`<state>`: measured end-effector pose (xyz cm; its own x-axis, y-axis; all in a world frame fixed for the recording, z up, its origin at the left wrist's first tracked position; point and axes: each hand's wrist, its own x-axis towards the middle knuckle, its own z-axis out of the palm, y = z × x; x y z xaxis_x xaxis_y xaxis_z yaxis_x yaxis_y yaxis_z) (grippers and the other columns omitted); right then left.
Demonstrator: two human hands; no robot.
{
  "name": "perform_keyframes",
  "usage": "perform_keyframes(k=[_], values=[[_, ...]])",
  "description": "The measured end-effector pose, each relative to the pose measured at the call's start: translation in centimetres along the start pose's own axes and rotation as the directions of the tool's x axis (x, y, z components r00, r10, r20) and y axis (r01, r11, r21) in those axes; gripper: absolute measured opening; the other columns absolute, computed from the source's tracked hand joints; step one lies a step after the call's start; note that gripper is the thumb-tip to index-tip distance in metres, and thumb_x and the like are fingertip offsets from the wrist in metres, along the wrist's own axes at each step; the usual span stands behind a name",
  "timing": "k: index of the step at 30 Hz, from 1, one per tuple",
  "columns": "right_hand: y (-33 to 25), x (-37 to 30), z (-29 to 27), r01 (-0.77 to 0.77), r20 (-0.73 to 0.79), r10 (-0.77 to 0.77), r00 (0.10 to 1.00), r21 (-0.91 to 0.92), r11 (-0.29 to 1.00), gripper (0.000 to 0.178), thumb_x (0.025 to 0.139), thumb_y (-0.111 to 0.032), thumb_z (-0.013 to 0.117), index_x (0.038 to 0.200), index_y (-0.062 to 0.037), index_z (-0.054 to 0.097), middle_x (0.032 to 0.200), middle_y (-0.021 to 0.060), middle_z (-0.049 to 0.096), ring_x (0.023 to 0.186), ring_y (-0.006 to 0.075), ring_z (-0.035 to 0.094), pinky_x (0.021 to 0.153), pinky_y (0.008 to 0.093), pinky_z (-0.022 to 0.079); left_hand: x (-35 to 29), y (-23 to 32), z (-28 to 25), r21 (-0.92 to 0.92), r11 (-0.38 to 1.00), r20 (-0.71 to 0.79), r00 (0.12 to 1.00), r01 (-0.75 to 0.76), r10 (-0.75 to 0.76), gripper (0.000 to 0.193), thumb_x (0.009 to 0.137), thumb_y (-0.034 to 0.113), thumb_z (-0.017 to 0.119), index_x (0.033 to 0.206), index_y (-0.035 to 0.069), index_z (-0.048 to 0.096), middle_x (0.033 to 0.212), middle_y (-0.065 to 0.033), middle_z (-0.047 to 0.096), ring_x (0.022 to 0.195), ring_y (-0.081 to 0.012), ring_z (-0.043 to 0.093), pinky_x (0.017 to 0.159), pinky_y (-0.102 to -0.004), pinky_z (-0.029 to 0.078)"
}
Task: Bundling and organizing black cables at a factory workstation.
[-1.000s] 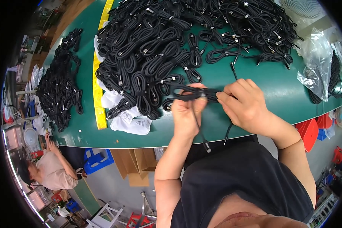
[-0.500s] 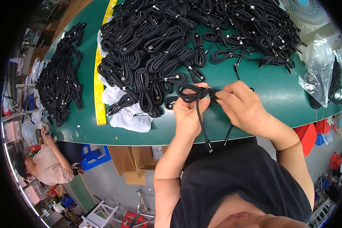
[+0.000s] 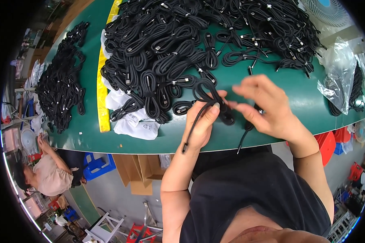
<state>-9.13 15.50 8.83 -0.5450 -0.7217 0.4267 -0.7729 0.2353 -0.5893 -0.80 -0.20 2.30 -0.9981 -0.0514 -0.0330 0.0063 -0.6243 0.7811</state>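
Observation:
A folded black cable (image 3: 205, 90) is gripped between the thumb and fingers of my left hand (image 3: 200, 125), just above the table's near edge. Its loops stick out above and to the right of the hand, and a loose end hangs down over the wrist. My right hand (image 3: 269, 106) is apart from this bundle, fingers spread and slightly blurred, with nothing visible in it. Partly hidden beneath the right hand lies another black cable (image 3: 248, 126), its end pointing toward the table edge. Ahead of both hands spreads a big heap of bundled black cables (image 3: 166, 52).
A yellow strip (image 3: 104, 89) divides the green table (image 3: 300, 93), with a second cable pile (image 3: 61, 81) beyond it. White bags (image 3: 138, 127) lie by the heap. At right are a clear plastic bag (image 3: 337, 77) and a fan (image 3: 326, 10). Another person (image 3: 52, 170) works at far left.
My right hand has come off the bundle and moved right, its fingers opening. The bundle in my left hand has tilted, and its hanging end has swung left.

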Motion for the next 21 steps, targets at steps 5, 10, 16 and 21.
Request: perform_keyframes(k=[5, 10, 16, 21], values=[[0.8, 1.2, 0.3, -0.003, 0.114, -0.002, 0.994, 0.05, 0.999, 0.039, 0.069, -0.002, 0.062, 0.107, -0.0021, 0.055, 0.091, 0.0114, 0.055, 0.079, 0.0276, 0.056, 0.063, 0.0346, 0.048, -0.8, -0.1, -0.3, 0.337, 0.936, 0.191, 0.966, 0.103, -0.175, 0.031, 0.09, 0.02, 0.05, 0.113, 0.0, 0.048, 0.087, -0.0042, 0.052, 0.082, -0.014, 0.055, 0.072, -0.0262, 0.043], [1.0, 0.9, 0.5, -0.298, 0.112, 0.277, 0.954, 0.296, 0.907, 0.016, 0.069, 0.001, 0.059, 0.085, 0.0019, 0.061, 0.071, 0.0044, 0.059, 0.056, 0.0106, 0.056, 0.046, 0.0229, 0.044, -0.4, -1.0, -2.0, 0.394, 0.917, 0.259, 0.964, -0.056, -0.052, 0.031, 0.091, 0.021, 0.048, 0.108, -0.004, 0.05, 0.077, -0.0037, 0.051, 0.067, -0.0119, 0.049, 0.06, -0.0245, 0.04], [2.7, 0.8, 0.6, -0.609, 0.411, 0.476, 0.778, 0.682, 0.405, 0.017, 0.073, 0.002, 0.059, 0.09, 0.0011, 0.06, 0.081, 0.0031, 0.062, 0.064, 0.0058, 0.057, 0.047, 0.0188, 0.043, -0.6, -0.2, -0.6, -0.177, 0.938, 0.216, 0.942, 0.298, -0.258, 0.038, 0.091, 0.025, 0.047, 0.11, -0.008, 0.048, 0.078, -0.0071, 0.053, 0.063, -0.0125, 0.048, 0.055, -0.0242, 0.038], [1.4, 0.6, 1.5, -0.243, -0.053, 0.266, 0.962, 0.271, 0.932, 0.024, 0.071, -0.001, 0.065, 0.094, -0.0024, 0.059, 0.083, 0.0046, 0.057, 0.064, 0.0112, 0.056, 0.049, 0.0225, 0.045, -0.3, -0.2, -0.5, -0.273, 0.909, 0.101, 0.949, 0.315, -0.299, 0.039, 0.091, 0.028, 0.047, 0.109, -0.006, 0.049, 0.076, -0.0067, 0.054, 0.057, -0.0114, 0.046, 0.05, -0.0235, 0.036]])
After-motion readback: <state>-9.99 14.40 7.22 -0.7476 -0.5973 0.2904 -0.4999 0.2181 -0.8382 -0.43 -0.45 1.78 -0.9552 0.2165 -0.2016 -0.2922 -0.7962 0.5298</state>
